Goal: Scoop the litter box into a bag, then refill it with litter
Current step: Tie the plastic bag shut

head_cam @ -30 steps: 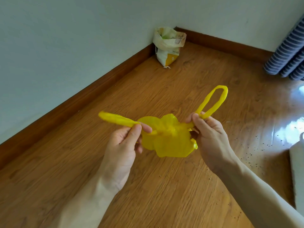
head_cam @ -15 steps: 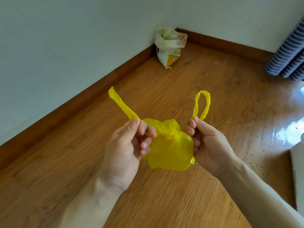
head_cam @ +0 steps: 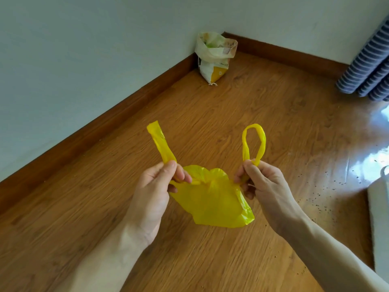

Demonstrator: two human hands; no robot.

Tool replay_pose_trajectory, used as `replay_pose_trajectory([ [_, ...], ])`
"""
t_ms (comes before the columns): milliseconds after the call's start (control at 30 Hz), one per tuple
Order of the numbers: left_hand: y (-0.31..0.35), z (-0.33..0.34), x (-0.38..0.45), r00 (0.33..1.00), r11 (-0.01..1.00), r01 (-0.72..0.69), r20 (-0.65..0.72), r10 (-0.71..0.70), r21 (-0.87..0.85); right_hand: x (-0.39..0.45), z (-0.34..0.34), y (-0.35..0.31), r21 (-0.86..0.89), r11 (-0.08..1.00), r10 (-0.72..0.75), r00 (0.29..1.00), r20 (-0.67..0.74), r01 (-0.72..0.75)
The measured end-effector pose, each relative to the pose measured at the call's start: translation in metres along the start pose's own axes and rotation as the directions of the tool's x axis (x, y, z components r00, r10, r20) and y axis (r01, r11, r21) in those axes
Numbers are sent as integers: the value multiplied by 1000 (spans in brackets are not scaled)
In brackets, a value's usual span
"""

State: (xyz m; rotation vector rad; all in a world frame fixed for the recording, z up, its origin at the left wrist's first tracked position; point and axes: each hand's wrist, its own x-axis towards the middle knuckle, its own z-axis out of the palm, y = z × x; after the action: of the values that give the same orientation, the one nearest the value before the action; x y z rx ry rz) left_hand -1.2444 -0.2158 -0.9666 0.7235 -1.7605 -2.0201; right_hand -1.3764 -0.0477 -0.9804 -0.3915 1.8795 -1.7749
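- Since half a second ago, the two handles have been drawn further apart and the yellow bag (head_cam: pixel 212 205) hangs flatter between them.
- One handle is pinched by the left hand (head_cam: pixel 154 193), the other by the right hand (head_cam: pixel 264 186), above the floor (head_cam: pixel 263 106).
- Tying is judged under way; refilling remains.
- One litter sack (head_cam: pixel 213 57) is counted, in the corner.

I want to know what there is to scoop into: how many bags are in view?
2. A yellow plastic bag held by its handles, the left hand and right hand each pinching one; an opened white sack stands in the far corner.
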Motion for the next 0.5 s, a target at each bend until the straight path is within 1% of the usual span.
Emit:
replay_pose_trajectory([
  [133,7,7,1,996,996,-85,26,84,40,-1,8,-10,-92,982,-162,986,48,166],
  [233,8,8,2,990,982,-138,1,139,128,1,15,-15,-116,953,-264,956,125,279],
  [333,8,6,8,984,958,-161,-40,175,238,3,21,-20,-140,934,-298,934,195,328],
  [400,8,7,9,984,939,-154,-33,173,306,1,26,-25,-185,915,-310,918,247,358],
  [467,9,7,9,988,927,-150,26,151,344,-2,30,-31,-274,858,-354,887,298,434],
  [500,9,6,8,985,910,-174,70,159,377,-3,32,-34,-333,805,-389,860,330,492],
])
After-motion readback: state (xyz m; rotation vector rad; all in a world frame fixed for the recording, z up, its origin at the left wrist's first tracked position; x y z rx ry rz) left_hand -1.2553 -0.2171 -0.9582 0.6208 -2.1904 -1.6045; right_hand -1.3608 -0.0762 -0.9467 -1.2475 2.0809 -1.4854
